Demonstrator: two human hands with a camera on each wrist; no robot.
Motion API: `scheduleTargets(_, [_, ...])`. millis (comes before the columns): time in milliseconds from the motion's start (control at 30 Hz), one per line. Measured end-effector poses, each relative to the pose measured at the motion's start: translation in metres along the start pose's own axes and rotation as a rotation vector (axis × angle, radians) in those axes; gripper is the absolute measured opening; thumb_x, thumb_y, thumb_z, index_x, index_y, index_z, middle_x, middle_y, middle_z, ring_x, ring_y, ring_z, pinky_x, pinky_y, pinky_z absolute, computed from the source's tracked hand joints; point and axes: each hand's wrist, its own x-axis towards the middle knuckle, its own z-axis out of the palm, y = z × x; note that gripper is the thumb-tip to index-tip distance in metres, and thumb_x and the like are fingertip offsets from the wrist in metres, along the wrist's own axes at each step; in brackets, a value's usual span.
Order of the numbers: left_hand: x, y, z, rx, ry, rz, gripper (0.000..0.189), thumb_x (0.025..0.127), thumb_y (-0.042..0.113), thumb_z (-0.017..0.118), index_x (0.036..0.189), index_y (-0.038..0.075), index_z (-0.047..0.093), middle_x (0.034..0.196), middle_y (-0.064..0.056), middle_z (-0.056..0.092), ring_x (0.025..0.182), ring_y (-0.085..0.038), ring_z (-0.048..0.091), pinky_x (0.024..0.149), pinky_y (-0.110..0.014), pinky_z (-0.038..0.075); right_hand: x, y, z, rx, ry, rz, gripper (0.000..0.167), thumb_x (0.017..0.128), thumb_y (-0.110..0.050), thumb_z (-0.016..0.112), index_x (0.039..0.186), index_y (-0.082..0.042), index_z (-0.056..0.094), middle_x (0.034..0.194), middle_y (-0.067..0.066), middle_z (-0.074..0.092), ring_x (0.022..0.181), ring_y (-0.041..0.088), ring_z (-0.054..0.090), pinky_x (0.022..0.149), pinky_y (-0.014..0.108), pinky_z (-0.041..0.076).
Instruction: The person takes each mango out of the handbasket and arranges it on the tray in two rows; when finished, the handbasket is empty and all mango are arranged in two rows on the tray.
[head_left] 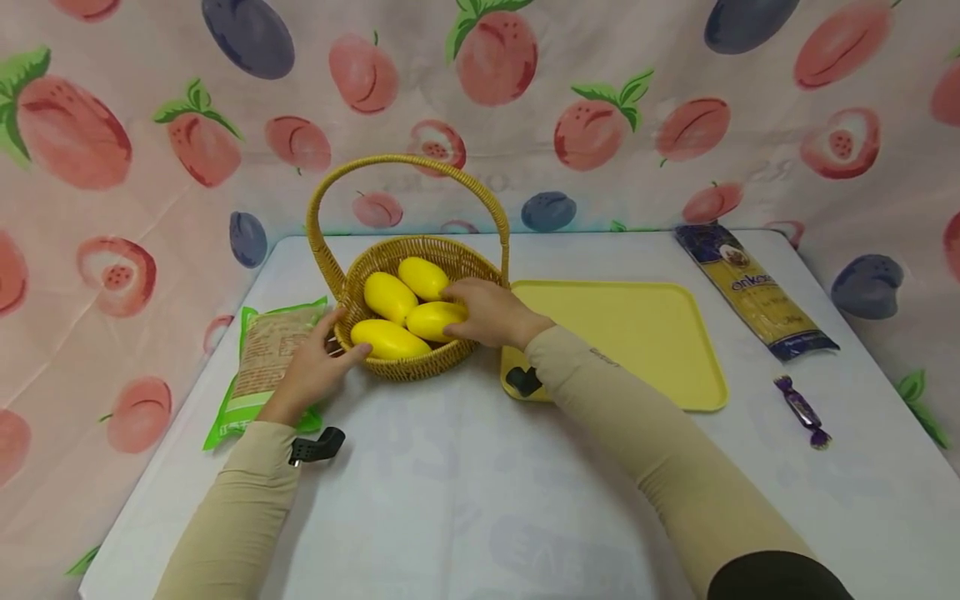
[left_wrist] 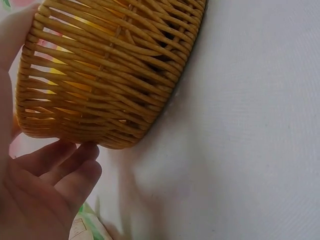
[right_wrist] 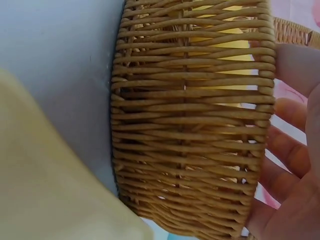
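A wicker basket (head_left: 408, 367) with a tall arched handle holds several yellow mangoes (head_left: 390, 297). My left hand (head_left: 318, 367) rests against its left front side, thumb at the rim and fingers spread along the outer weave. In the left wrist view the fingertips (left_wrist: 82, 172) touch the wicker. Over the right rim reaches my right hand (head_left: 491, 312), its thumb and fingers around the end of the rightmost mango (head_left: 435, 321). The right wrist view shows the curled fingers (right_wrist: 287, 150) beyond the rim; the weave hides most of their contact with the fruit.
Right of the basket lies a yellow tray (head_left: 637, 333), partly under my right forearm. A green-edged food bag (head_left: 273, 350) is beside my left hand. At far right are a blue-and-gold pasta packet (head_left: 753, 292) and a purple wrapped candy (head_left: 802, 411).
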Motion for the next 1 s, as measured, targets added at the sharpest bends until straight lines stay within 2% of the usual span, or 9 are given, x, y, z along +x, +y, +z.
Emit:
scheduleTargets(267, [0.002,-0.003,0.0,-0.03,-0.001,0.003,0.092,0.093,0.053,0.067,0.161,0.012,0.019,0.161,-0.02,0.024,0.139,-0.043,0.037,0.112,-0.055,0.034,0.016,-0.003,0.002,-0.008,-0.073,0.083,0.067,0.091,-0.034,0.076,0.147,-0.008,0.05,0.147,0.007,0.05,0.136,0.024,0.043,0.113,0.034,0.035])
scheduleTargets(533, [0.002,-0.005,0.001,-0.046,0.0,0.007,0.092,0.093,0.051,0.067,0.161,0.012,0.019,0.162,-0.019,0.023,0.139,-0.043,0.037,0.113,-0.054,0.034,0.027,-0.002,0.004,-0.025,-0.135,0.108,0.066,0.09,-0.036,0.077,0.147,-0.014,0.052,0.147,0.003,0.051,0.136,0.024,0.044,0.111,0.036,0.038])
scheduleTargets(767, [0.002,-0.004,0.0,-0.047,-0.009,-0.03,0.095,0.092,0.056,0.067,0.162,0.016,0.016,0.161,-0.02,0.023,0.139,-0.043,0.036,0.112,-0.055,0.034,0.027,-0.004,0.004,-0.017,-0.153,0.133,0.066,0.09,-0.036,0.077,0.148,-0.017,0.052,0.148,0.002,0.051,0.137,0.024,0.043,0.111,0.038,0.038])
scheduleTargets(1000, [0.003,-0.006,-0.001,-0.054,-0.014,-0.017,0.092,0.093,0.051,0.067,0.162,0.015,0.017,0.161,-0.021,0.023,0.139,-0.044,0.037,0.113,-0.055,0.033,0.027,-0.002,0.005,-0.013,-0.137,0.139,0.066,0.091,-0.037,0.075,0.149,-0.017,0.05,0.149,0.003,0.05,0.137,0.026,0.043,0.11,0.039,0.039])
